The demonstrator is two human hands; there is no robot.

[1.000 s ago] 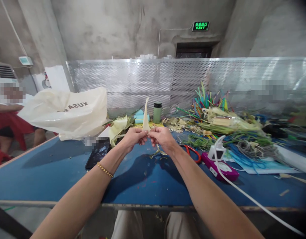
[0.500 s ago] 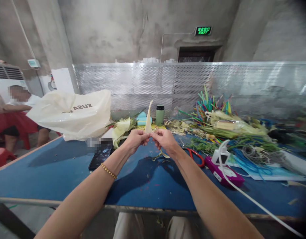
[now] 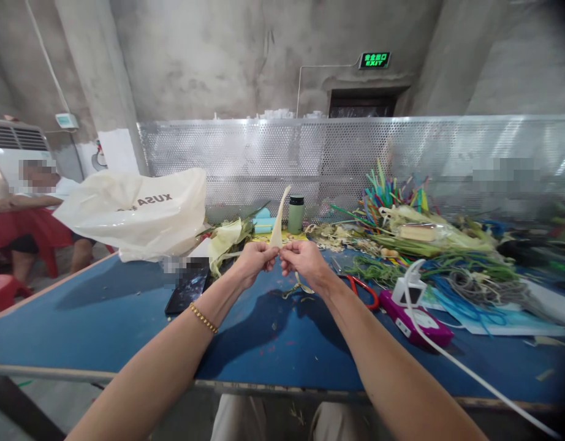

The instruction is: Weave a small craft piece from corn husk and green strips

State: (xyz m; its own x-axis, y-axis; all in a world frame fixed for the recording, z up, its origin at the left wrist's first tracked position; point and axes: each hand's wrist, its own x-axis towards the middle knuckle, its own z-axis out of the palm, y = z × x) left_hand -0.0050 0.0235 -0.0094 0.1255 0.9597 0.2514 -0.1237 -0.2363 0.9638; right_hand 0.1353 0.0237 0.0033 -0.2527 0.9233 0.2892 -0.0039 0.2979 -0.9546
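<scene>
Above the middle of the blue table (image 3: 140,331), a pale, pointed strip that looks like corn husk (image 3: 277,226) stands upright between my fingers. My left hand (image 3: 255,262) pinches its lower end from the left. From the right, my right hand (image 3: 303,260) pinches at the same lower end, its fingertips close to the left ones. The strip's base is partly hidden by my fingers. Small pale scraps (image 3: 298,288) lie on the table beneath my hands. Behind the strip stands a green flask (image 3: 296,214) with a black lid.
Left of my hands lie a white plastic bag (image 3: 140,214), a dark tablet (image 3: 185,291) and pale husks (image 3: 225,239). To the right are red-handled scissors (image 3: 367,294), a purple power strip (image 3: 415,321) with a white cable, and heaped coloured cords (image 3: 470,288). A person sits at far left.
The tip of the strip has tilted to the right and its upper part curves more. Both hands stay pinched at its base, nearly in place. The view has shifted slightly.
</scene>
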